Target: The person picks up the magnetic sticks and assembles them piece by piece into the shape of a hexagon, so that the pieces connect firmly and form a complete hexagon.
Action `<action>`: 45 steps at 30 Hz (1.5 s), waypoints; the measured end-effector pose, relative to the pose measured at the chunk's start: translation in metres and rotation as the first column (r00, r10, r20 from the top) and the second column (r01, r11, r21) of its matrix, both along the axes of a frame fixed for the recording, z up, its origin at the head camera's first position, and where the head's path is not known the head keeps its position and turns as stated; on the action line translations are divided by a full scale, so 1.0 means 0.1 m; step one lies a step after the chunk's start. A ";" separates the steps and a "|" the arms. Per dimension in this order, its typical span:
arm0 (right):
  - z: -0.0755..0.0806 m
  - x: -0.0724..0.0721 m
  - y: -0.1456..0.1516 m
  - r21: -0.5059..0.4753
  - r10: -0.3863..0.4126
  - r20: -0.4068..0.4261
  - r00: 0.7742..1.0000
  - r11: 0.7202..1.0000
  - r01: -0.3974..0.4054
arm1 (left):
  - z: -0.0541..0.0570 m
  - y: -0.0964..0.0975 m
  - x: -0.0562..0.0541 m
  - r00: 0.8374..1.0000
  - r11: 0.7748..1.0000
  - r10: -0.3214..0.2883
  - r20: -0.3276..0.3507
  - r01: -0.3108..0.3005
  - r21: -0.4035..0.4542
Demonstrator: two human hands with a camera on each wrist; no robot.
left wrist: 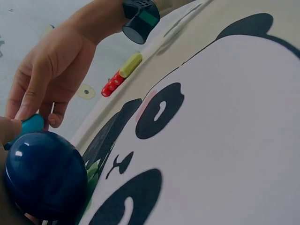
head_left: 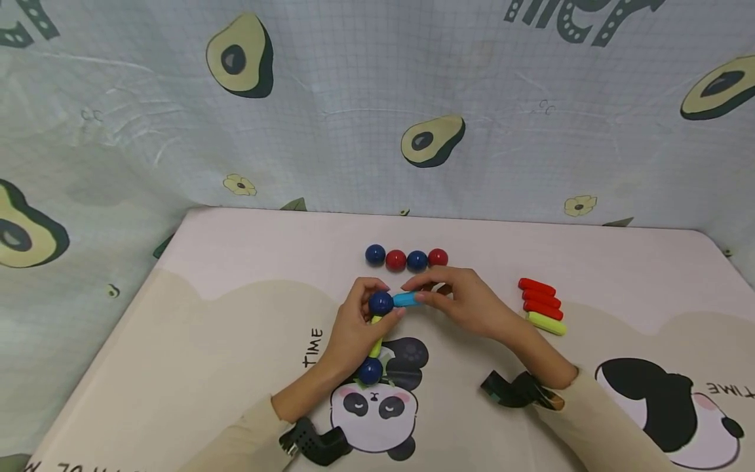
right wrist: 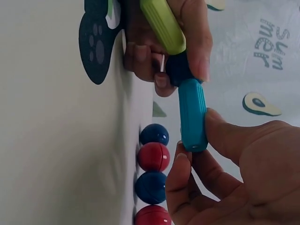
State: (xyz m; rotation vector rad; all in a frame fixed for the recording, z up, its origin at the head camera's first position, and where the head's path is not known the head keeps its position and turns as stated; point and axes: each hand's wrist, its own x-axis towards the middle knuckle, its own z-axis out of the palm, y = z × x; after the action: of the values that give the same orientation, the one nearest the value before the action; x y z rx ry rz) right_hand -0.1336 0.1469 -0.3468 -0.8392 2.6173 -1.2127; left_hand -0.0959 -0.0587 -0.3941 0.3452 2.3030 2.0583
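Observation:
Between the fingers and thumb of my left hand (head_left: pixel 352 328) is a dark blue ball (head_left: pixel 381 302). A yellow-green rod (head_left: pixel 376 346) runs from that ball down to a second dark blue ball (head_left: pixel 369 371), which looms large in the left wrist view. My right hand (head_left: pixel 472 303) pinches a light blue rod (head_left: pixel 406 299) near one end. The right wrist view shows the other end of this ribbed rod (right wrist: pixel 192 115) against the held ball (right wrist: pixel 179 69). Left fingers partly cover that ball there.
Beyond the hands, a row of blue and red balls (head_left: pixel 396 260) lies on the table (head_left: pixel 236 249). To the right are stacked red rods (head_left: pixel 541 298) with a yellow-green rod (head_left: pixel 546 323) at the near end. A patterned curtain (head_left: pixel 354 78) hangs behind the table.

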 end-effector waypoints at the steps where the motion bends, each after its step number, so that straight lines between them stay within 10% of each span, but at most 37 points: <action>1: 0.01 0.00 -0.01 -0.002 -0.001 -0.001 1.000 1.000 0.001 | 0.01 0.00 0.00 1.000 1.000 0.007 -0.007 -0.007 -0.009; 15: -0.04 -0.28 0.24 -0.052 -0.309 -0.034 0.951 0.950 0.307 | -0.05 -0.02 -0.01 0.994 0.999 0.044 -0.104 -0.041 0.026; 37: -0.24 -0.33 0.24 0.085 -0.278 -0.039 0.960 0.956 0.280 | 0.08 -0.02 0.03 0.993 0.996 0.089 -0.078 -0.088 0.005; 45: -0.23 -0.33 0.26 0.095 -0.275 -0.008 0.961 0.957 0.275 | -0.05 -0.03 -0.03 0.992 0.995 0.092 -0.091 -0.090 0.031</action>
State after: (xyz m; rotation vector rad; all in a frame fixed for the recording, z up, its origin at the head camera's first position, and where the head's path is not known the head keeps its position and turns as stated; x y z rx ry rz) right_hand -0.1665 0.1727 -0.3702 -0.4651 2.8332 -1.1343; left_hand -0.0987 -0.0613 -0.3991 0.3497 2.3877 2.1617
